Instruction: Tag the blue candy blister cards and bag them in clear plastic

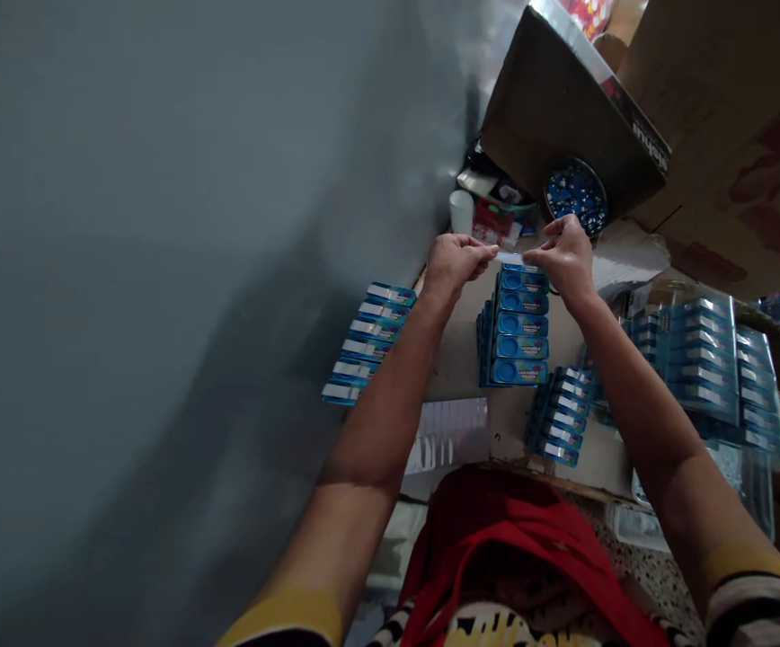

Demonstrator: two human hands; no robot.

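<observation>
Plainly, a grey wall (161,270) fills the view from nine o'clock inward. At about eight o'clock from our hands we see a fanned row of blue packs (369,341) lying at the edge of the worktop (457,359), with a clear ribbed tray (450,436) nearer us, toward six o'clock. Our left hand (457,261) is clenched in a pinch on the left end of a pale strip (508,258). The strip hangs level between both hands, just over the twelve o'clock end of a stacked column of blue packs (521,323); whether it touches the top pack we cannot tell. Our right hand (565,256) pinches the strip's other end, fingers curled tight. At twelve o'clock from that hand a round tin of blue pieces (577,193) sits beneath a tilted cardboard box (565,99), and a white cup (461,211) stands at eleven o'clock. At five o'clock from the column a second fan of packs (562,413) lies beside our right forearm. Farther toward three o'clock, a clear bag of packs (706,359) rests on the worktop.
</observation>
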